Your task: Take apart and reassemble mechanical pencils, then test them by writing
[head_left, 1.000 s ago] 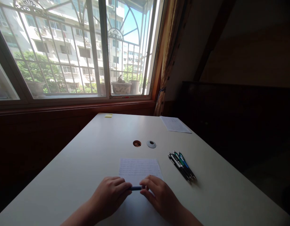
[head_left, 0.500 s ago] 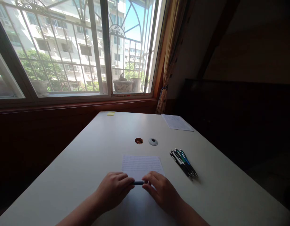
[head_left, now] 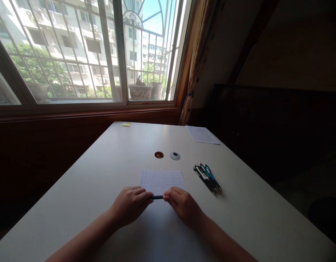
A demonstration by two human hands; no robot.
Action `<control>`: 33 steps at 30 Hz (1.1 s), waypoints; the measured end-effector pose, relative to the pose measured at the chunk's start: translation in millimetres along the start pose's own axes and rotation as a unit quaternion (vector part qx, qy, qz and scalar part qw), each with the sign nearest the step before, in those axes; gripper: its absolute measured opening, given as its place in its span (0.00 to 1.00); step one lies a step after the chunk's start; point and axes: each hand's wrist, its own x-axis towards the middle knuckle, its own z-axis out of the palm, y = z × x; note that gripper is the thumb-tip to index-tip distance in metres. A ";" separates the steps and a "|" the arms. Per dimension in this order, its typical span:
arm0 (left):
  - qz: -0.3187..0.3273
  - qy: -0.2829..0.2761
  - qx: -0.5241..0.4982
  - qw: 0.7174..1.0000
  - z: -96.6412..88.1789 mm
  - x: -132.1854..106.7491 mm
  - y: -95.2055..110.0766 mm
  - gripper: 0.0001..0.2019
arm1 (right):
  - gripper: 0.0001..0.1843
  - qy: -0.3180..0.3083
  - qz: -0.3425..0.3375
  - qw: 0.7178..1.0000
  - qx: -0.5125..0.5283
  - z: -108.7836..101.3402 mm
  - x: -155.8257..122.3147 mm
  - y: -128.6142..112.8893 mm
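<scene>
There are two hands. The left hand (head_left: pixel 129 204) and the right hand (head_left: pixel 184 205) each pinch one end of one dark pen (head_left: pixel 157 197) with closed fingers. The pen lies level between them, at the near edge of a sheet of paper (head_left: pixel 162 177) with thin lines of writing on it. I cannot tell if the pen touches the paper.

There are two sheets in all. The second sheet (head_left: pixel 202 134) is far off, at the back right corner. A bunch of pens (head_left: pixel 208 177) lies to the right of the near sheet. They are packed too close to count, and some are black, some green and some blue. There is one small yellow note (head_left: pixel 126 124) at the far edge. Past the near sheet are one round hole (head_left: pixel 158 155) and one grey round cap (head_left: pixel 174 156), side by side.

The bench (head_left: pixel 102 163) is white and smooth. Behind it is a big window (head_left: pixel 75 54) with bars, and one flower pot (head_left: pixel 140 91) stands outside it. One tan curtain (head_left: pixel 195 54) hangs at the right of the window. The room on the right is dark.
</scene>
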 end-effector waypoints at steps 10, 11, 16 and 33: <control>0.000 0.026 0.000 1.000 -5.8 -1.5 -5.2 0.08 | 0.07 -0.021 0.030 0.999 0.035 -4.6 17.0 -8.8; -0.001 0.025 0.003 1.000 -6.0 -1.9 -6.3 0.09 | 0.10 -0.028 0.029 0.999 0.032 -3.7 18.4 -9.2; -0.005 0.020 0.013 1.000 -5.8 -3.1 -10.3 0.09 | 0.04 0.009 0.028 0.999 0.036 4.1 19.2 -8.2; -0.002 0.034 0.011 0.999 -4.7 -3.3 -16.1 0.09 | 0.06 0.112 0.067 0.982 0.133 5.1 9.5 0.4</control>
